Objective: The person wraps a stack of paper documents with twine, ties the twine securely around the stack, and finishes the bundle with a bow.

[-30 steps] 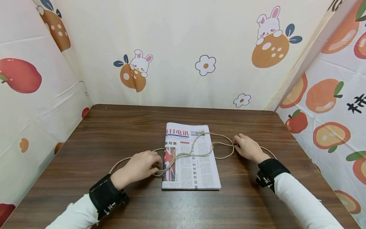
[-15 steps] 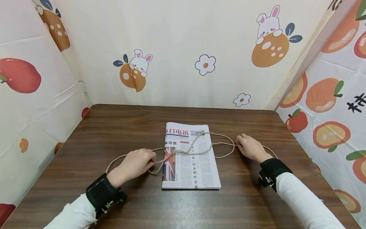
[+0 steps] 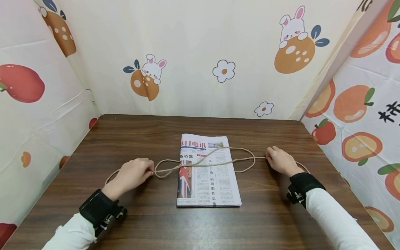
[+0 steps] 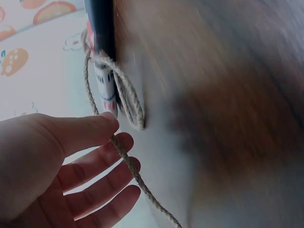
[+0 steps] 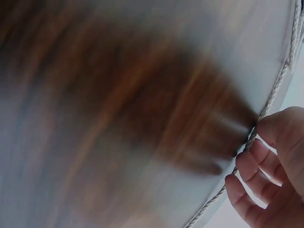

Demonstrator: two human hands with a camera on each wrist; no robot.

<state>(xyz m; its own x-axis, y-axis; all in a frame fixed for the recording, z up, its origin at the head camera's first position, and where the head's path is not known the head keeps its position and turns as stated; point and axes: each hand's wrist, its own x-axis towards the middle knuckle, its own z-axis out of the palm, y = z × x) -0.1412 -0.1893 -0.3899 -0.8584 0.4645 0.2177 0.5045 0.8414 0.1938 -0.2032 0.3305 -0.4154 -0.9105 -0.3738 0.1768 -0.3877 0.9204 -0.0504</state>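
Observation:
A folded newspaper point(image 3: 215, 187) lies on the brown wooden table, with a thin tan rope point(image 3: 168, 169) looped across its upper half. Loops of the rope stick out past both side edges of the paper. To the left, my left hand point(image 3: 132, 173) pinches one length of rope between thumb and forefinger; in the left wrist view the rope point(image 4: 146, 189) passes under the thumb and trails off below. Out to the right, my right hand point(image 3: 282, 161) pinches the other length, and the right wrist view has this rope point(image 5: 270, 99) running past the thumb tip.
The wooden table point(image 3: 150, 222) reaches back to a printed curtain point(image 3: 193, 86). Fruit-patterned cloths point(image 3: 359, 107) hang along both sides. Each wrist wears a black band point(image 3: 97, 208) with a small device on it.
My left hand closes its pinch on the rope and moves left, away from the newspaper. My right hand shifts a little to the right. The rope is drawn straighter and its left loop is smaller.

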